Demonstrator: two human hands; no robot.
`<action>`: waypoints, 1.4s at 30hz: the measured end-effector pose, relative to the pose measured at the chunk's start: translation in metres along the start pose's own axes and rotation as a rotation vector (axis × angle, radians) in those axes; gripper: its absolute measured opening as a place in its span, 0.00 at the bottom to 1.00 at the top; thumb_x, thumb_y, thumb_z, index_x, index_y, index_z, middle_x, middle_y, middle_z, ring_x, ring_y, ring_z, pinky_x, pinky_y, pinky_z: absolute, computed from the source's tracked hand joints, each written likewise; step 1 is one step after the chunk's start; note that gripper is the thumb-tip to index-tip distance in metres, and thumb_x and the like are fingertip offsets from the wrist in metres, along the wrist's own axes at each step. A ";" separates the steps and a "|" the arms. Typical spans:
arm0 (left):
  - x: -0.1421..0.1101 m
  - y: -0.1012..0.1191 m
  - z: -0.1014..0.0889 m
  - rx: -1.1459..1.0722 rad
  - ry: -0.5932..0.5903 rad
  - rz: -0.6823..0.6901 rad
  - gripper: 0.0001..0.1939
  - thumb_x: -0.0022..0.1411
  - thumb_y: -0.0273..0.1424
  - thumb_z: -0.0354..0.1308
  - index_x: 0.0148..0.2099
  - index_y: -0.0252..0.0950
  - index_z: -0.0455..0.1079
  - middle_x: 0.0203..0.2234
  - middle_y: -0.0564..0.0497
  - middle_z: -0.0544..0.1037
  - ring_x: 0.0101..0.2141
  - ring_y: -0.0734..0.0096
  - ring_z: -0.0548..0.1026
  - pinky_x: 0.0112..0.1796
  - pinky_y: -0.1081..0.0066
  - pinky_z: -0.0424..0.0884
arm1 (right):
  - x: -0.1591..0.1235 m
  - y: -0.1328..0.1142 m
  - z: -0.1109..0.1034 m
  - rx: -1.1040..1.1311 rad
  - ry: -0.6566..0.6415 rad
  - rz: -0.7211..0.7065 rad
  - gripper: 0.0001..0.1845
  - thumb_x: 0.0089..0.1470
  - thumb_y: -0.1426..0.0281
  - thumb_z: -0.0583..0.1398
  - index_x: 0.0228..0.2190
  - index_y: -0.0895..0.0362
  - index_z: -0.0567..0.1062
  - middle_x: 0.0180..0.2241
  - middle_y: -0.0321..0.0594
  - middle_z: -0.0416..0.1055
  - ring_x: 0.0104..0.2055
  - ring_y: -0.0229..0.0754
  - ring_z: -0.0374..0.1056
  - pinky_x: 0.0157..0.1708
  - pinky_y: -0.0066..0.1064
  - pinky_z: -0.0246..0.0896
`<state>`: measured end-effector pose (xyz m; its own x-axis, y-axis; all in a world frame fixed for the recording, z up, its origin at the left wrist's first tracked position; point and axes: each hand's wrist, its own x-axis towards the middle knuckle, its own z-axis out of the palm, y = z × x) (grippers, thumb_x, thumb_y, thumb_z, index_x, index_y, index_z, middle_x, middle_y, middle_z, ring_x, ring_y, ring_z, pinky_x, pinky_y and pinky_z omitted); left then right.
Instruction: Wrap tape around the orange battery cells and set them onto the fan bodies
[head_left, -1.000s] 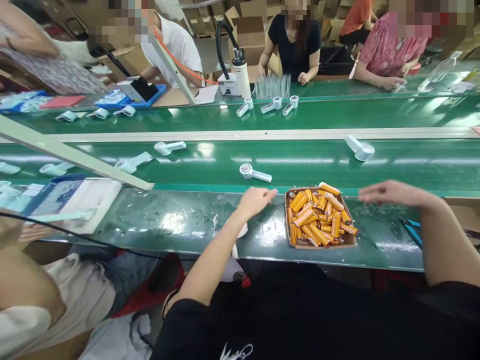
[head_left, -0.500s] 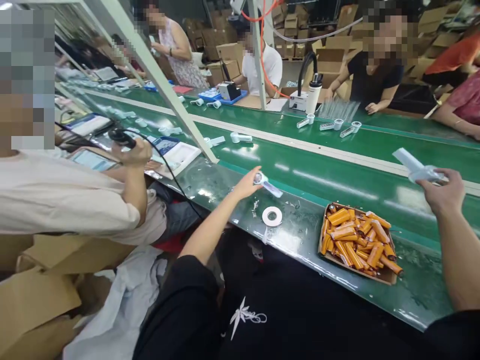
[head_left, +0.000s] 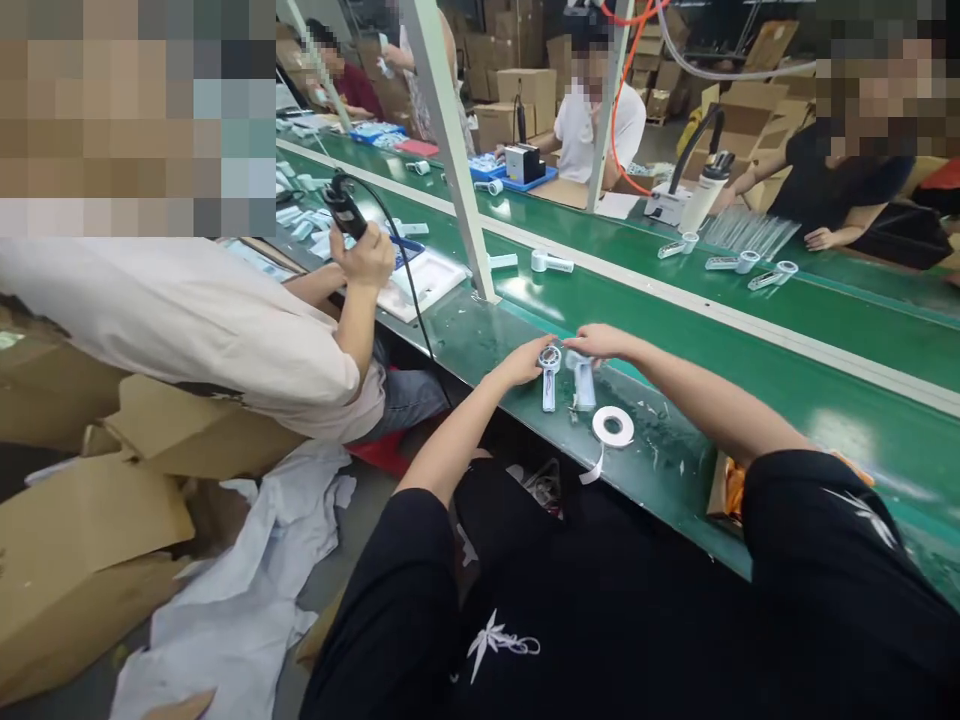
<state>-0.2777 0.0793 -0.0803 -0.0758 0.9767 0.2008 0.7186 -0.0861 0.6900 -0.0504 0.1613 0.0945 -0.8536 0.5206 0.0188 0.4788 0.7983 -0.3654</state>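
Observation:
My left hand [head_left: 527, 362] is closed on the round head of a light blue handheld fan [head_left: 549, 388], whose handle points toward me. Just beside it, my right hand [head_left: 600, 342] grips the head of a second handheld fan [head_left: 583, 388], with its fingers over the top. Both fans are side by side above the near edge of the green bench. A roll of white tape [head_left: 600, 428] lies close in front of them, its loose end hanging over the edge. To the right, a cardboard box [head_left: 717, 492] of orange cylindrical batteries [head_left: 735, 488] is mostly hidden behind my right arm.
A green conveyor belt [head_left: 660, 330] runs beyond the bench, with several fans on it. A metal post [head_left: 450, 150] rises at the bench edge. On my left a co-worker holds a black corded tool [head_left: 346, 208], its cable hanging near my left arm. Cardboard boxes [head_left: 82, 540] stand below.
My right hand has swung from the far right to beside my left hand, bringing its fan along. The left-hand fan's handle now points toward me. The view has turned rightward objects further right.

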 end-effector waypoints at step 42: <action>-0.095 0.165 0.121 0.155 0.396 0.616 0.12 0.74 0.29 0.63 0.58 0.38 0.72 0.56 0.35 0.81 0.75 0.37 0.65 0.71 0.31 0.65 | -0.387 0.128 -0.027 0.169 0.419 0.710 0.21 0.57 0.49 0.74 0.37 0.54 0.83 0.41 0.45 0.83 0.48 0.54 0.79 0.55 0.52 0.75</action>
<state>-0.0683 -0.0042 -0.0697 0.1499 0.6144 0.7746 0.7985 -0.5372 0.2716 0.3467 0.0696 0.0654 -0.1984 0.9781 0.0635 0.8080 0.1999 -0.5542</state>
